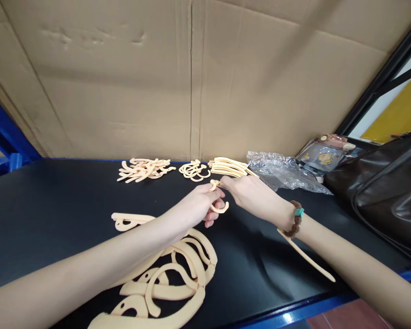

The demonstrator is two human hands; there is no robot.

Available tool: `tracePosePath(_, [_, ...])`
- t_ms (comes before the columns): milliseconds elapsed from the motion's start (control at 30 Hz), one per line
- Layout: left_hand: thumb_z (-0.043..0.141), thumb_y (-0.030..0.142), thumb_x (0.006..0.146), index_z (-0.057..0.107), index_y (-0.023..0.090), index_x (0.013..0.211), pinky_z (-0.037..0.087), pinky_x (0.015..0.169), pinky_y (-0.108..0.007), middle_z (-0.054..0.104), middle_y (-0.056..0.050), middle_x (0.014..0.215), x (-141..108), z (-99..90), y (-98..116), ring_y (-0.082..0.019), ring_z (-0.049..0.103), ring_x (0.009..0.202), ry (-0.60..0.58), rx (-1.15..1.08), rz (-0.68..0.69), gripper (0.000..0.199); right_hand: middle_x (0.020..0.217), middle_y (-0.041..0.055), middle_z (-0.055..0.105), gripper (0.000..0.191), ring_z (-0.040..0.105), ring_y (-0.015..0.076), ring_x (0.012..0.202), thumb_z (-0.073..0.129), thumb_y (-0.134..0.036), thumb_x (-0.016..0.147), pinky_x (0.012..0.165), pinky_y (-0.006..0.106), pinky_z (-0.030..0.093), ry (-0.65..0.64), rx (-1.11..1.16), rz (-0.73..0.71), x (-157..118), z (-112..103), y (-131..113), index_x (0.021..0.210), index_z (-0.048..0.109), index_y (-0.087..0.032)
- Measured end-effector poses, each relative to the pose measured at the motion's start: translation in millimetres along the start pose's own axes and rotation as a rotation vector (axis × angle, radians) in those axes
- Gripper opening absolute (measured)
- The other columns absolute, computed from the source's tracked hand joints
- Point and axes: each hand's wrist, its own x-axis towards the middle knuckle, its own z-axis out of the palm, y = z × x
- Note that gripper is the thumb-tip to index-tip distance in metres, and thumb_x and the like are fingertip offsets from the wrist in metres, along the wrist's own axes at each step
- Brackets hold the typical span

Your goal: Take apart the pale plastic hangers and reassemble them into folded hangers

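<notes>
My left hand (pixel 205 201) is closed on a cream plastic hanger hook (pixel 221 209), whose curved end sticks out below the fingers. My right hand (pixel 248 189) meets it at the top of the hook, its fingers pinched around a cream hanger arm. Most of that hanger arm (pixel 308 258) is hidden behind the hand and wrist; its far end comes out below the bracelet. The joint between the two parts is mostly covered by fingers. Under my left forearm lies a pile of cream hangers (pixel 178 290), with hooks and arms joined.
Along the back of the black table (pixel 71 196) lie a heap of short curved pieces (pixel 145 169), a cluster of hooks (pixel 193 170) and a stack of hanger arms (pixel 228 166). Crumpled clear plastic (pixel 281 171) and a dark bag (pixel 380 192) sit right. Cardboard (pixel 192 82) stands behind.
</notes>
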Motion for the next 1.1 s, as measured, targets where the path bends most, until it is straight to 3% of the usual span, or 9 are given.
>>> tracePosePath(100, [0.033, 0.018, 0.093, 0.045, 0.019, 0.078, 0.028, 0.037, -0.021, 0.037, 0.008, 0.053, -2.0, 4.6, -9.1, -0.007, 0.029, 0.037, 0.028, 0.110, 0.005, 0.020, 0.064, 0.0011, 0.058, 0.021, 0.045, 0.0110, 0.051, 0.042, -0.005, 0.089, 0.050, 0.025, 0.023, -0.091, 0.157, 0.007, -0.5, 1.9, 3.5, 0.083, 0.058, -0.016])
tracePosePath(233, [0.045, 0.011, 0.085, 0.056, 0.018, 0.081, 0.029, 0.045, -0.022, 0.046, 0.005, 0.056, -8.6, 2.6, -11.7, -0.009, 0.038, 0.046, -0.025, 0.463, 0.244, 0.013, 0.056, -0.0041, 0.052, 0.026, 0.040, 0.0064, 0.040, 0.036, -0.011, 0.093, 0.049, 0.023, 0.029, -0.172, 0.539, 0.078, 3.0, 4.0, 22.0, 0.073, 0.052, -0.017])
tracePosePath(367, [0.034, 0.027, 0.094, 0.058, 0.019, 0.090, 0.037, 0.047, -0.021, 0.051, 0.004, 0.063, 8.1, -20.0, -5.7, -0.009, 0.045, 0.047, -0.060, 0.578, 0.291, 0.025, 0.056, -0.0040, 0.049, 0.029, 0.042, 0.0071, 0.045, 0.039, -0.024, 0.094, 0.048, 0.022, 0.031, 0.085, 0.853, 0.284, 11.1, 10.3, 43.1, 0.068, 0.051, -0.017])
tracePosePath(500, [0.043, 0.033, 0.092, 0.055, 0.015, 0.103, 0.037, 0.043, -0.020, 0.058, -0.001, 0.077, 45.0, -66.1, -8.3, -0.008, 0.046, 0.048, 0.169, 0.597, 0.218, 0.024, 0.055, -0.0072, 0.040, 0.015, 0.036, 0.0074, 0.043, 0.042, -0.021, 0.089, 0.042, 0.020, 0.023, 0.213, 1.137, 0.446, 15.9, 11.0, 45.6, 0.092, 0.056, -0.018])
tracePosePath(633, [0.057, 0.029, 0.084, 0.052, 0.011, 0.120, 0.037, 0.040, -0.021, 0.062, -0.006, 0.083, 65.9, -101.1, -21.7, -0.011, 0.052, 0.050, 0.270, 0.602, 0.161, 0.041, 0.061, -0.0057, 0.046, 0.028, 0.040, 0.0067, 0.046, 0.047, -0.013, 0.082, 0.041, 0.018, 0.024, 0.288, 1.562, 0.568, 14.2, 4.4, 38.8, 0.108, 0.055, -0.017])
tracePosePath(767, [0.059, 0.025, 0.082, 0.049, 0.014, 0.129, 0.041, 0.044, -0.020, 0.054, -0.015, 0.127, 64.6, -107.9, -28.0, -0.010, 0.058, 0.061, 0.372, 0.551, 0.210, 0.049, 0.069, -0.0018, 0.054, 0.021, 0.053, 0.0094, 0.058, 0.046, -0.012, 0.081, 0.051, 0.020, 0.044, 0.325, 1.665, 0.645, 12.9, 2.9, 40.0, 0.100, 0.055, -0.016])
tracePosePath(900, [0.053, 0.033, 0.088, 0.049, 0.010, 0.127, 0.045, 0.053, -0.021, 0.046, -0.020, 0.139, 53.1, -98.3, -17.3, -0.015, 0.062, 0.080, 0.461, 0.449, 0.262, 0.045, 0.075, -0.0002, 0.059, 0.019, 0.061, 0.0100, 0.067, 0.045, -0.009, 0.085, 0.066, 0.021, 0.055, 0.389, 1.697, 0.703, 12.6, 5.6, 41.7, 0.100, 0.054, -0.017])
tracePosePath(1000, [0.035, 0.048, 0.096, 0.058, 0.010, 0.117, 0.052, 0.071, -0.024, 0.060, -0.017, 0.126, 41.7, -83.3, -1.9, -0.020, 0.064, 0.096, 0.302, 0.293, 0.271, 0.049, 0.085, 0.0025, 0.065, 0.014, 0.067, 0.0102, 0.079, 0.049, -0.009, 0.086, 0.082, 0.023, 0.057, 0.501, 1.730, 0.694, 12.2, 6.9, 37.9, 0.097, 0.056, -0.017])
tracePosePath(1100, [0.029, 0.058, 0.096, 0.064, 0.010, 0.109, 0.054, 0.080, -0.030, 0.068, -0.016, 0.108, 30.6, -65.2, 11.5, -0.021, 0.066, 0.092, -0.094, -0.050, 0.138, 0.061, 0.089, 0.0035, 0.068, 0.011, 0.069, 0.0124, 0.086, 0.051, -0.012, 0.087, 0.088, 0.027, 0.056, 0.596, 1.662, 0.643, 12.3, 8.7, 35.2, 0.095, 0.056, -0.017])
